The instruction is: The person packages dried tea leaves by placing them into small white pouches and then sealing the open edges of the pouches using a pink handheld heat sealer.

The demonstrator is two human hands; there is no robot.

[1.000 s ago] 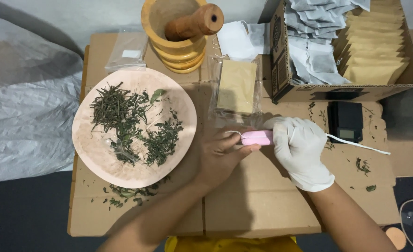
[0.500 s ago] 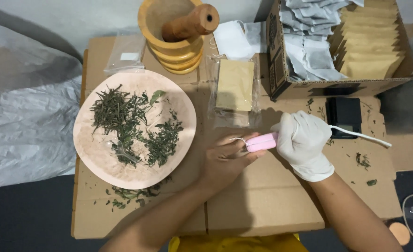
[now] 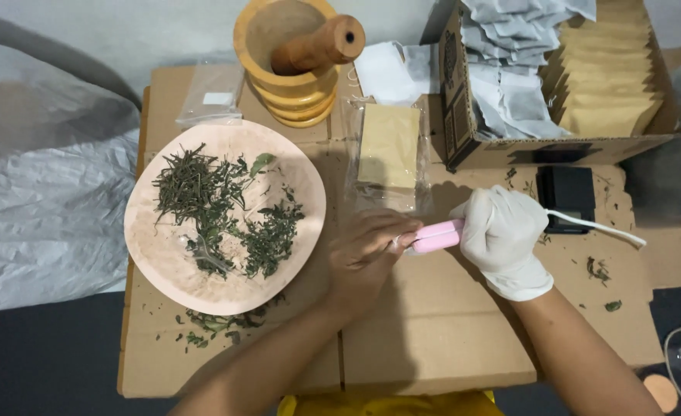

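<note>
My gloved right hand is clamped on the pink sealer; my bare left hand pinches at its tip, so those fingers risk a burn.

Bare cardboard tabletop lies open near the hands. Left, the plate of herbs blocks passage; far, the mortar, clear packets and open box crowd the edge (the white cord trails right).
</note>
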